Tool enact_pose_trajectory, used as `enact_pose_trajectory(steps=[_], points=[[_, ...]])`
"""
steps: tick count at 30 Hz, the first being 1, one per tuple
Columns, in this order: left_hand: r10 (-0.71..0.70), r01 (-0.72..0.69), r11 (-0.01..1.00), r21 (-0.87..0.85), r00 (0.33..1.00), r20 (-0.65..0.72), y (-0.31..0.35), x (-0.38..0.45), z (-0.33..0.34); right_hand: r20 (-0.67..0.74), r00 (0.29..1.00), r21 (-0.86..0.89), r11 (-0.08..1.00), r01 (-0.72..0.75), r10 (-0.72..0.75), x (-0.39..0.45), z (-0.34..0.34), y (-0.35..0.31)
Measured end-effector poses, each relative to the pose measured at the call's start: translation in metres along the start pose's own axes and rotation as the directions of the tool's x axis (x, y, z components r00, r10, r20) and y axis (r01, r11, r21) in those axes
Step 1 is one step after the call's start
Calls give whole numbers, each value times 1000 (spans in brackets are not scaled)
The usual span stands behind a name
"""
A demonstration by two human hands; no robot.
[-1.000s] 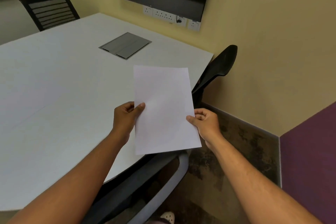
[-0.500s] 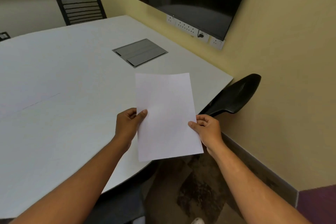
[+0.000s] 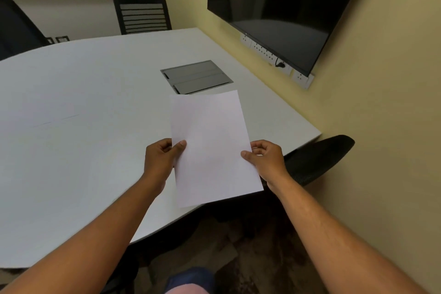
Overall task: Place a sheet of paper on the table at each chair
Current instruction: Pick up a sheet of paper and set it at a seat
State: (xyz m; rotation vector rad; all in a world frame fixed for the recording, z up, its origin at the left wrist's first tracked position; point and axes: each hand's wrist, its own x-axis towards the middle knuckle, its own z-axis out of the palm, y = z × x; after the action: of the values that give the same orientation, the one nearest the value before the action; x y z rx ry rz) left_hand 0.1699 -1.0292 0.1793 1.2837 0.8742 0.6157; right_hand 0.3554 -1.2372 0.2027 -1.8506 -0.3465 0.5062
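Observation:
A blank white sheet of paper (image 3: 212,145) is held above the near edge of the white table (image 3: 83,126). My left hand (image 3: 161,159) pinches its left edge and my right hand (image 3: 267,161) pinches its right edge. A black chair (image 3: 315,159) is tucked at the table's right corner, just right of my right hand. Another black slatted chair (image 3: 143,14) stands at the far side, and part of a third dark chair (image 3: 16,28) shows at the far left.
A grey cable hatch (image 3: 196,76) is set into the table beyond the paper. A dark wall screen (image 3: 281,7) with a socket strip (image 3: 276,62) below hangs on the yellow wall to the right. Patterned floor lies under the table edge.
The view has swung left and up, bringing the far chair and more of the table into sight. The paper stays gripped in both hands, now further over the table.

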Motion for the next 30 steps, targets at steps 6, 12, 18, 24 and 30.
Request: enact_pose_trajectory(steps=[6, 12, 18, 24, 30], points=[[-11, 10, 1000, -22, 999, -43, -3, 51, 58, 42, 999, -30, 1000, 8, -7, 92, -27, 5], [-40, 39, 999, -37, 998, -48, -7, 113, 114, 82, 994, -19, 997, -74, 75, 168, -49, 13], [-74, 72, 997, -30, 995, -61, -12, 156, 152, 101, 988, -42, 992, -115, 119, 224, -62, 16], [-126, 126, 992, -2, 992, -31, -29, 182, 175, 181, 974, -63, 990, -124, 133, 279, -72, 25], [-151, 150, 988, -22, 983, -102, -53, 199, 212, 279, 950, -122, 987, -109, 140, 342, -87, 54]])
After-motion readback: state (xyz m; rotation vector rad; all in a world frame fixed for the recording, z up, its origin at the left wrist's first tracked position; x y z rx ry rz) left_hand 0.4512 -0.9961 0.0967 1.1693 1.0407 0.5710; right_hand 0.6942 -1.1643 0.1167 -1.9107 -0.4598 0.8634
